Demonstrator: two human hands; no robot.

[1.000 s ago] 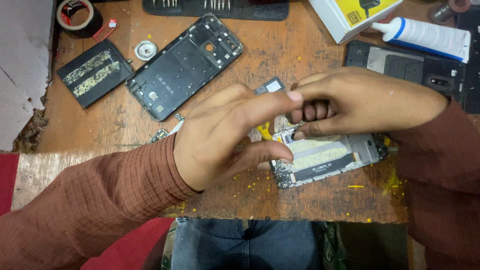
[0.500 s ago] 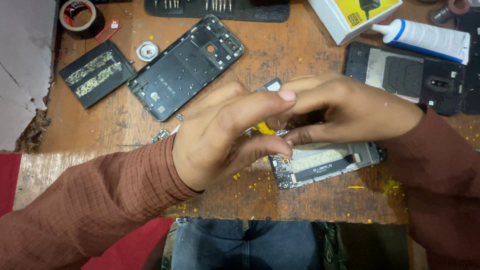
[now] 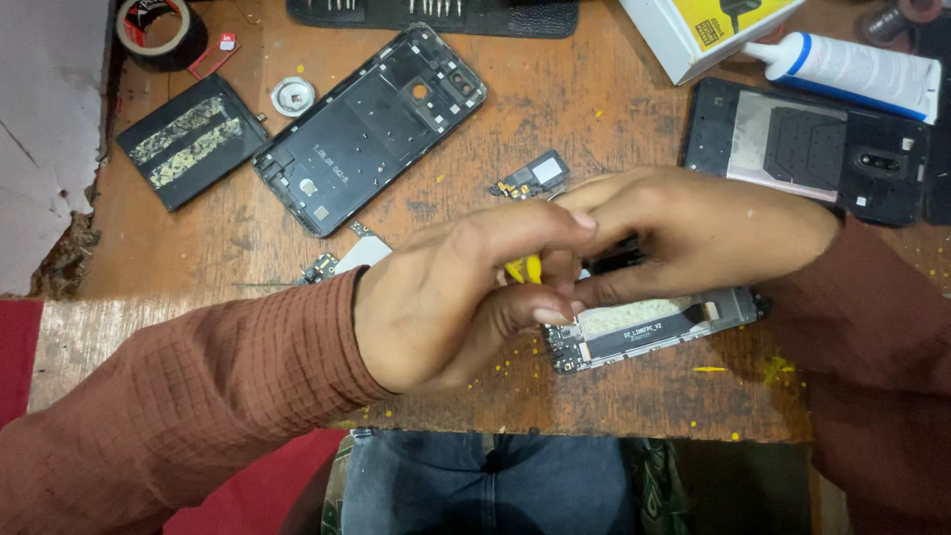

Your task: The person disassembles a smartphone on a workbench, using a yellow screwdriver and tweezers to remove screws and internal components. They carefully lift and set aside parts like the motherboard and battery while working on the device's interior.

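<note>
My left hand [image 3: 456, 292] and my right hand [image 3: 708, 228] meet over an opened phone body [image 3: 659, 329] that lies near the table's front edge. A small yellow tool [image 3: 526, 268] shows between the fingers of my left hand, pinched under the index finger and above the thumb. The left thumb tip rests at the phone's left end. My right hand's fingers curl down onto the top of the phone and hide most of its upper half. A pale strip and a flat cable are visible inside the phone.
On the wooden table [image 3: 594, 119] lie a black phone frame [image 3: 369, 129], a battery [image 3: 191, 141], a tape roll [image 3: 158, 30], a small round part [image 3: 294, 96], a loose module [image 3: 535, 176], a back cover [image 3: 804, 149], a glue tube [image 3: 854, 69] and a box [image 3: 693, 35].
Both hands have drawn closer together over the phone and sunk slightly toward the front edge. The yellow tool stays between the fingers.
</note>
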